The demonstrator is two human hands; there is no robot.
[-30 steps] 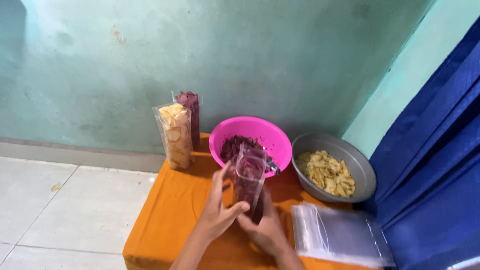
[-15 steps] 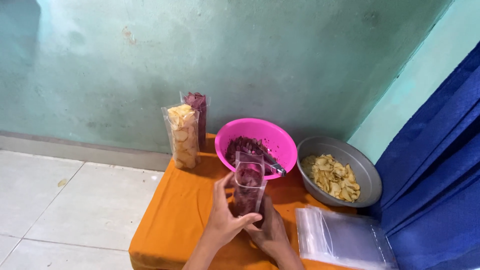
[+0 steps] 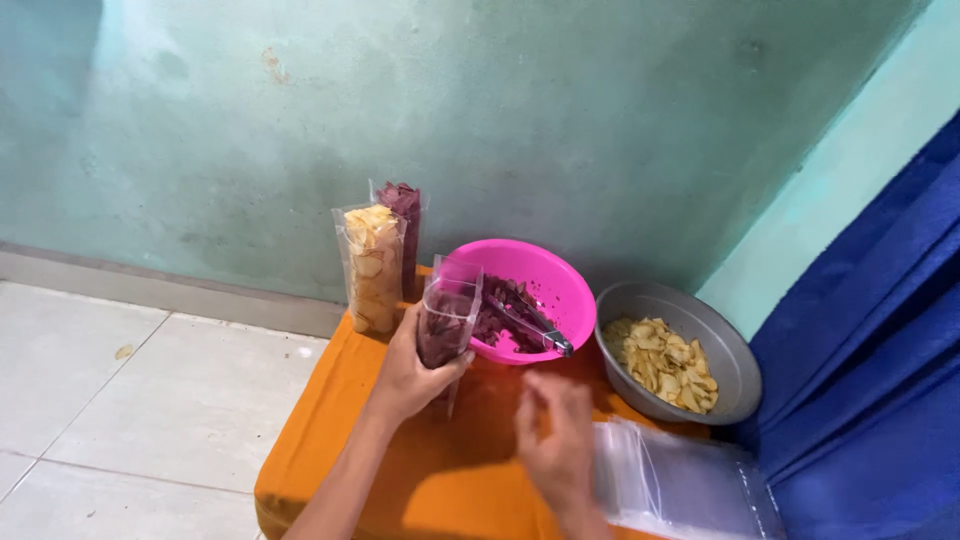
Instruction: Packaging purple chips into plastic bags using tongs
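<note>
My left hand [image 3: 408,372] holds a clear plastic bag of purple chips [image 3: 447,318] upright over the orange table [image 3: 330,440], just left of a pink bowl [image 3: 560,285] with purple chips and metal tongs [image 3: 535,328] in it. My right hand [image 3: 556,438] hovers lower right of the bag, fingers loosely apart, holding nothing, a short way below the tongs' handle.
Two filled bags stand at the table's back left: one of yellow chips [image 3: 372,266], one of purple chips [image 3: 405,225]. A grey metal bowl of yellow chips [image 3: 672,352] sits right of the pink bowl. A stack of empty clear bags [image 3: 680,485] lies front right. Blue curtain [image 3: 880,360] hangs at right.
My right hand has let go of the purple-chip bag and moved right and down. My left hand alone now holds the bag, shifted left beside the pink bowl.
</note>
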